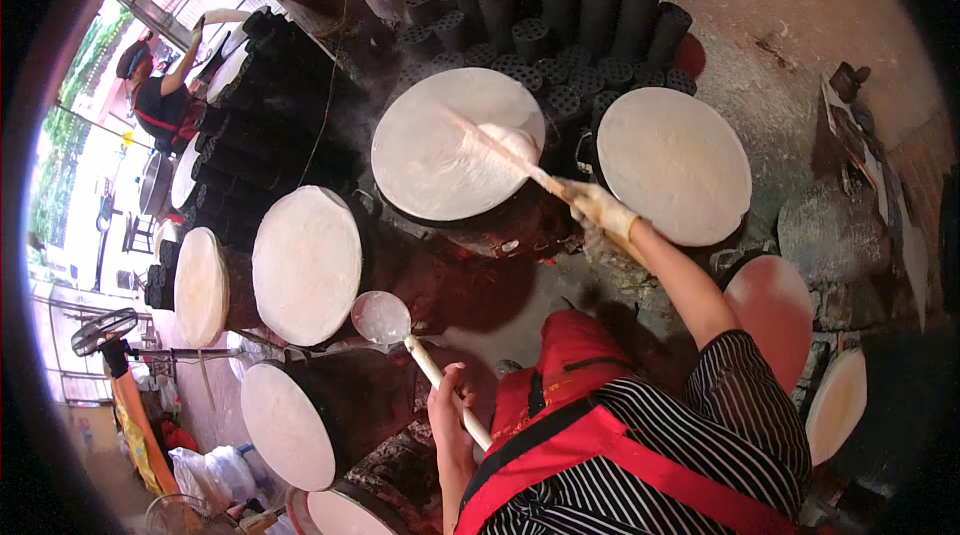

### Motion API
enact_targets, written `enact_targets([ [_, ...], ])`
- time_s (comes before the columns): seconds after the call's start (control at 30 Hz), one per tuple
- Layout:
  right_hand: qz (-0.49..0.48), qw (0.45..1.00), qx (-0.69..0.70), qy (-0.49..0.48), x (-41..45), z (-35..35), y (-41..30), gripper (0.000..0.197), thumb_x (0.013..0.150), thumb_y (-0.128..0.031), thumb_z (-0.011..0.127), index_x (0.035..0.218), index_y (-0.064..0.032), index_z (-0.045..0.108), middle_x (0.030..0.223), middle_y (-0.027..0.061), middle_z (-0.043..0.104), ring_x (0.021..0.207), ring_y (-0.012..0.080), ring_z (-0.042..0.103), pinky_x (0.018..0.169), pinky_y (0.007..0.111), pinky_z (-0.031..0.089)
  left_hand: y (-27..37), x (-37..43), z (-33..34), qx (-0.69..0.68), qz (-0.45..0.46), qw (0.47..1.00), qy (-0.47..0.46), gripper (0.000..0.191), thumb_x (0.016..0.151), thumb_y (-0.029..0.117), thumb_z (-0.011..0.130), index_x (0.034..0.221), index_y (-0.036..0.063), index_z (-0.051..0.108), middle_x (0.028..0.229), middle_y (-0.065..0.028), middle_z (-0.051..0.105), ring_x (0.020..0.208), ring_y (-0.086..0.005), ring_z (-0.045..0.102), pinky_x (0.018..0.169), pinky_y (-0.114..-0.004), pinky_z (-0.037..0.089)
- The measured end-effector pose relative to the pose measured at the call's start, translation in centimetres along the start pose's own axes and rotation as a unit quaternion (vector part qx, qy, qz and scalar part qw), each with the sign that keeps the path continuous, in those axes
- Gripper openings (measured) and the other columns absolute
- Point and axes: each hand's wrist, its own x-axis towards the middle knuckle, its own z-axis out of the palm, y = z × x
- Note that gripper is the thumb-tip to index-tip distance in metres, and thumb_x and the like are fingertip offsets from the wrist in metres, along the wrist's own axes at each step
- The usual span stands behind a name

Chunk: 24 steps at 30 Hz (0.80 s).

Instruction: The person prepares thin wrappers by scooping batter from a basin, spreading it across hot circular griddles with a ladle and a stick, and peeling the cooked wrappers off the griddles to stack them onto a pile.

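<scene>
My right hand (600,206), in a pale work glove, grips a long wooden scraper (517,158). Its flat blade crosses a large round griddle (420,175) covered by a thin pale layer. Against the blade, near the griddle's right side, lies a soft white mass of batter or dough (514,139). Bare and lower down, my left hand (451,415) holds the pale handle of a ladle (382,317). The round ladle bowl is beside another griddle's white disc (307,265), apart from the griddle under the scraper.
More round white discs surround me, one on the right (675,164) and one lower left (289,426). Stacks of coal briquettes (559,6) stand behind the griddles. A co-worker (161,96) handles a pale sheet at upper left. A fan (105,332) stands at left.
</scene>
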Motion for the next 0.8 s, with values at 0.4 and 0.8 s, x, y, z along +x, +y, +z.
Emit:
enact_targets([
  [0.4, -0.208, 0.965, -0.159, -0.028, 6.2, 4.1, -4.3, 0.041, 0.089, -0.029, 0.053, 0.125, -0.0107, 0.052, 0.122, 0.0117, 0.056, 0.107, 0.0221, 0.056, 0.092, 0.033, 0.042, 1.8, 0.0, 7.6, -0.011, 0.002, 0.999, 0.040, 0.022, 0.092, 0.023, 0.053, 0.110, 0.0092, 0.051, 0.063, 0.0017, 0.044, 0.044, -0.0043, 0.034, 0.036, -0.018, 0.026],
  [0.8, -0.081, 0.972, 0.195, 0.102, 3.3, 3.3, -2.0, 0.048, 0.086, -0.031, 0.062, 0.126, -0.0072, 0.051, 0.058, -0.0067, 0.045, 0.040, 0.0020, 0.034, 0.033, 0.021, 0.026, 3.7, 1.0, 8.9, -0.004, 0.005, 0.999, -0.050, 0.010, 0.092, 0.015, 0.051, 0.095, 0.0050, 0.051, 0.071, 0.0008, 0.045, 0.052, -0.0045, 0.038, 0.038, -0.017, 0.028],
])
